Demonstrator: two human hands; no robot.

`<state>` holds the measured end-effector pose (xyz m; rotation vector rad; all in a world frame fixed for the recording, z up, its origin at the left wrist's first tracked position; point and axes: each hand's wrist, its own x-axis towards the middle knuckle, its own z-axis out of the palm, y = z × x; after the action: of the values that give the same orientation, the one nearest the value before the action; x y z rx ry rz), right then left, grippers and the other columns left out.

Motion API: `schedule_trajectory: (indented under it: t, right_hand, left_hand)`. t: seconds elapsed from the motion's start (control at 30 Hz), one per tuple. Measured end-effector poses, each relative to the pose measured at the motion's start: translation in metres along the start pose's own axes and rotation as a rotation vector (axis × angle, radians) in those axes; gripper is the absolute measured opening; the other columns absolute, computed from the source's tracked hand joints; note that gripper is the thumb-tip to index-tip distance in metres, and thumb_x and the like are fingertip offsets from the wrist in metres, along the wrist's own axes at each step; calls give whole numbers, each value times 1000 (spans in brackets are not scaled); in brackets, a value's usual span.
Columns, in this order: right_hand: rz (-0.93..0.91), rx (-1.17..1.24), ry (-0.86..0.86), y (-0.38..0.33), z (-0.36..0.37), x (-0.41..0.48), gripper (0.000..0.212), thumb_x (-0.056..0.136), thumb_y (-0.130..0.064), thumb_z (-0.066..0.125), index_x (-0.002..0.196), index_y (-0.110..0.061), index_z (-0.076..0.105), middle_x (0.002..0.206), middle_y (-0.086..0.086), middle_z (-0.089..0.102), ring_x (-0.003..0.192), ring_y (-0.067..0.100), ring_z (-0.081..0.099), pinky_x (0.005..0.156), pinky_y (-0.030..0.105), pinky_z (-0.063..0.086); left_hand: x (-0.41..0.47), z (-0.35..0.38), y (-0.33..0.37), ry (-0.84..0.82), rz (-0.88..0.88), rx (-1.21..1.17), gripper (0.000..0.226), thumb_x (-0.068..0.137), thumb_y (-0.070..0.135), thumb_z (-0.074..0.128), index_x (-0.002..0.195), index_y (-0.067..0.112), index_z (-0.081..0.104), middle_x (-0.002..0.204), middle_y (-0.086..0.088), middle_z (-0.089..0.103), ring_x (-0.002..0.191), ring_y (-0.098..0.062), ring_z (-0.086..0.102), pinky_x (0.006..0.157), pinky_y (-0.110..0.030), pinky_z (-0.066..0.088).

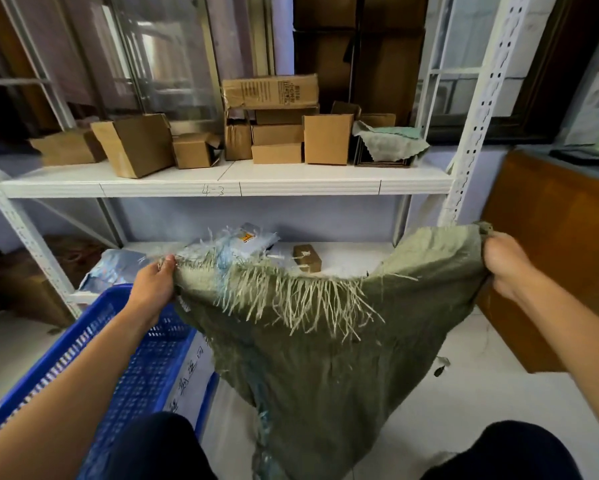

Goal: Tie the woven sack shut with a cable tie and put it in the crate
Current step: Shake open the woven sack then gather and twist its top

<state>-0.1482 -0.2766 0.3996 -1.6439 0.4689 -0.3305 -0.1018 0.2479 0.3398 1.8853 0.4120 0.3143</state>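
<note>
Hanging in mid-air between both hands, the green woven sack (325, 358) is stretched wide in front of the lower shelf (343, 261) of a white rack, with its body drooping toward the person's knees. The left hand (152, 285) pinches one end of the frayed mouth between thumb and fingers. The right hand (505, 261) is clenched round a bunched corner at the other end.

The cloth looks soft, limp and light, and it sags in slack folds as though little or nothing is inside. The loose strands along the mouth would likely slip or pull free, so the better hold is probably the firm weave just below the fringe, gathered into a neck.

The blue plastic crate (142, 375) stands just beside the sack on the left, under the left forearm. Cardboard boxes (277, 133) line the upper shelf (222, 188).

No cable tie is in view. The sack's bottom is cut off at the lower edge, its contents cannot be made out, and most of the right fingers are hidden behind the fabric.
</note>
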Motion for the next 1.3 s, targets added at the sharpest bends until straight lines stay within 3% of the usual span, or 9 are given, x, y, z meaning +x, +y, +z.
schedule_trajectory:
  t: [0.1,0.23,0.4,0.53,0.77,0.87,1.03,1.13,1.3]
  right_hand:
    - [54,277,-87,-1,7,-4,18,86,-23,50,87,-15,66,94,9,72,100,29,67,92,38,53]
    - [90,313,-138,2,6,4,26,52,-8,45,77,-16,45,100,12,60,105,32,56,91,40,49]
    - [37,-14,-68,9,4,14,17,84,7,44,82,-6,54,95,13,49,94,29,47,72,36,38]
    - [22,-61,-148,12,9,14,15,97,0,53,104,5,65,110,22,63,96,28,60,86,39,47]
    - [-36,135,-140,6,14,10,25,107,-14,45,109,-26,67,116,6,73,111,23,67,106,44,48]
    - [17,203,-78,7,24,5,25,106,-24,47,118,-20,69,117,9,74,110,25,68,101,46,52]
    - [74,510,-189,9,39,-2,17,73,-12,49,86,-12,60,94,9,64,94,25,61,92,40,50]
    - [61,276,-118,15,41,1,18,69,2,45,81,-10,47,84,6,51,84,22,54,73,33,46]
    - [4,-90,-72,26,32,12,28,85,-4,53,111,-12,59,108,15,63,105,30,61,96,49,51]
  left_hand:
    - [-2,6,-6,11,49,44,42,105,42,41,103,8,66,105,-13,65,103,-31,60,99,-50,48]
    - [4,-3,-17,-85,-75,-175,12,71,24,56,77,16,61,93,-16,66,93,-35,60,83,-46,48]
    - [-17,-1,-5,-149,-72,-103,19,70,-11,43,81,1,52,73,-12,52,68,-23,50,55,-32,41]
    - [-21,5,-4,-123,-41,-100,14,90,-6,61,95,6,62,82,-16,72,66,-25,68,53,-30,57]
    - [-21,7,3,-79,-66,-219,30,87,-14,54,87,15,64,83,-12,73,73,-28,69,70,-41,60]
    - [-17,7,4,-55,-174,-343,17,86,-13,59,86,2,67,67,-10,72,56,-24,69,52,-35,60]
    - [-16,12,6,-38,-254,-436,21,75,0,82,90,0,67,87,-15,74,70,-26,70,64,-32,61]
    - [-18,12,4,-21,-261,-436,18,79,2,80,90,1,66,83,-15,73,54,-17,70,45,-24,58]
    - [-13,10,-2,109,-128,-80,3,87,4,71,88,3,68,97,-23,73,74,-30,67,62,-34,53]
